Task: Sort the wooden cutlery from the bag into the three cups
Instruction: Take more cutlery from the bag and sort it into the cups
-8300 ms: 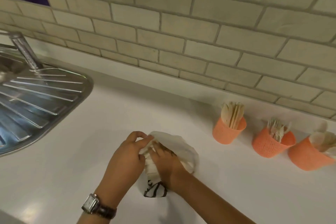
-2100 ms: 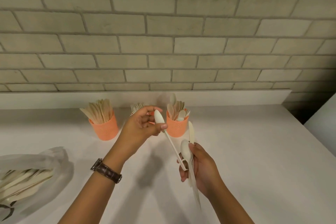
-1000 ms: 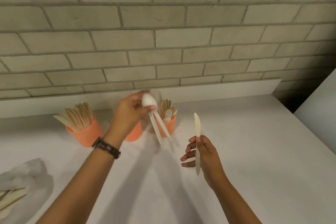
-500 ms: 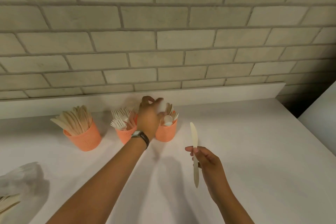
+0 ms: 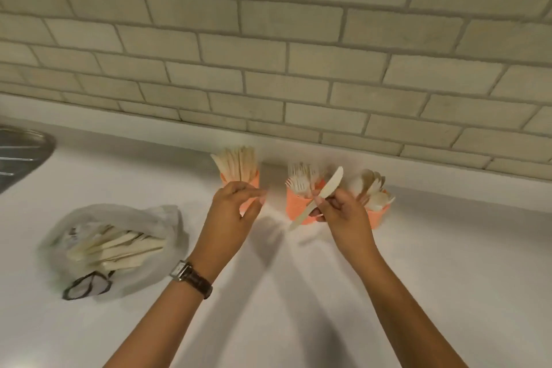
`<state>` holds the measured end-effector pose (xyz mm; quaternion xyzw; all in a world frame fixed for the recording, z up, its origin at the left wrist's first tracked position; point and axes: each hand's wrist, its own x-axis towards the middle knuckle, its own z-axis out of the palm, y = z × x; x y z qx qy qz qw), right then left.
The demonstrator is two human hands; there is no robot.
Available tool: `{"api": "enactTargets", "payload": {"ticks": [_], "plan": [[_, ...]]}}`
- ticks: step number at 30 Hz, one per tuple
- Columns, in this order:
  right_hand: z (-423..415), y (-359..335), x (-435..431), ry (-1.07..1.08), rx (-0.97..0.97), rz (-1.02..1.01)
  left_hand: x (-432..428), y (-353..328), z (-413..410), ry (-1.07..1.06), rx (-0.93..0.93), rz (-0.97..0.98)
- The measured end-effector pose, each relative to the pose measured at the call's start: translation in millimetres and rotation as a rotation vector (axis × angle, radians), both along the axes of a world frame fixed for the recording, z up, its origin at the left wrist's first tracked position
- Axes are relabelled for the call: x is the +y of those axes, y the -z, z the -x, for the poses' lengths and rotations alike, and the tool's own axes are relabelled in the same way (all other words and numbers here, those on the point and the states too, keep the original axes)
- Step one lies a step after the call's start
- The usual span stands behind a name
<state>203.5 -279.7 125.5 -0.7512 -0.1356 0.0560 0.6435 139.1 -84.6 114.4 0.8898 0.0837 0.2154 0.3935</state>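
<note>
Wooden knife (image 5: 334, 181) slants in front of the fork cup (image 5: 294, 207), pinched near its middle between my right hand's (image 5: 343, 216) thumb and fingertips. My left hand (image 5: 231, 216) hovers before the knife cup (image 5: 254, 182), fingers loosely gathered toward the thumb, seemingly empty. The plastic bag (image 5: 119, 218), cutlery inside, lies on the white counter (image 5: 433, 248) to my left.

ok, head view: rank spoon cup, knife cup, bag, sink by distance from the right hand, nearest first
1. spoon cup, just behind the right hand, which pinches a knife
2. knife cup, to its left
3. bag, farther left on the counter
4. sink, far left edge
</note>
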Motion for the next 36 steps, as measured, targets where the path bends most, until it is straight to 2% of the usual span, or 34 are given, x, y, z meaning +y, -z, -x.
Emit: {"api": "enactTargets", "payload": {"ticks": [4, 7, 9, 13, 16, 19, 21, 23, 26, 28, 33, 36], "plan": [[-22, -11, 87, 0.001, -0.134, 0.055, 70, -6, 45, -0.135, -0.007, 0.073], [-34, -13, 146, 0.119, -0.198, 0.058, 123, -9, 72, -0.167, -0.002, 0.086], [-41, -9, 179, 0.193, -0.222, 0.131, 159, -14, 86, -0.174, -0.008, 0.057], [-54, 18, 217, 0.234, -0.230, 0.493, 215, -12, 109, -0.178, 0.007, -0.130], [-41, 25, 227, 0.341, -0.210, 0.461, 248, -7, 129, -0.180, 0.112, -0.298], [-7, 24, 239, 0.373, -0.368, 0.469, 275, 5, 143, -0.147, 0.319, -0.388], [32, 23, 252, 0.269, -0.366, 0.388, 286, 10, 146, -0.129, 0.391, -0.377], [76, 25, 270, 0.021, -0.287, 0.353, 293, 14, 146, -0.114, 0.411, -0.342], [120, 46, 306, -0.490, -0.252, 0.498, 297, 13, 144, -0.064, 0.516, -0.272], [128, 63, 334, -0.694, -0.290, 0.650, 299, 10, 141, -0.044, 0.503, -0.258], [121, 95, 380, -0.780, -0.476, 1.154, 300, 2, 139, -0.008, 0.485, -0.218], [116, 101, 390, -0.758, -0.532, 1.254, 298, -2, 139, 0.007, 0.492, -0.222]]}}
